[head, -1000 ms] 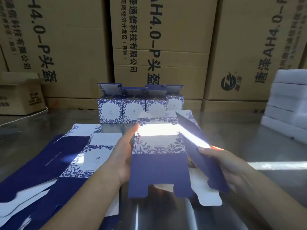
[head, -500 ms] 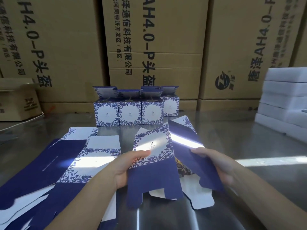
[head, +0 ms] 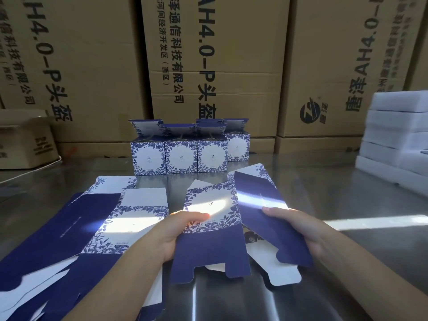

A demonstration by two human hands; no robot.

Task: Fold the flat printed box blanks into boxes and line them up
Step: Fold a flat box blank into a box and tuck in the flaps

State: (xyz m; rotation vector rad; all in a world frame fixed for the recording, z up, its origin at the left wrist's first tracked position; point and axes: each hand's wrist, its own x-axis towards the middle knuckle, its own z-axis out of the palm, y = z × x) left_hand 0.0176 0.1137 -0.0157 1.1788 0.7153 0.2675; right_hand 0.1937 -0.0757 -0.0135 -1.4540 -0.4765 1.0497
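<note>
I hold a blue-and-white floral box blank [head: 214, 228] over the metal table, partly opened into a V. My left hand [head: 178, 230] grips its left panel, thumb across the printed face. My right hand [head: 298, 228] grips the dark blue right panel from outside. The blank's bottom flaps hang loose toward me. A pile of flat blanks [head: 97, 230] lies to the left. Several folded boxes [head: 183, 156] stand in a row at the back, top flaps up.
The shiny metal table [head: 324, 181] runs to a wall of large brown cartons [head: 215, 66]. A small open carton [head: 25, 140] sits at the back left. White foam blocks [head: 398, 135] are stacked at the right edge.
The blank has come down and toward me from a raised, upright hold. Its panels have spread wider apart, and my left thumb now lies across the printed face.
</note>
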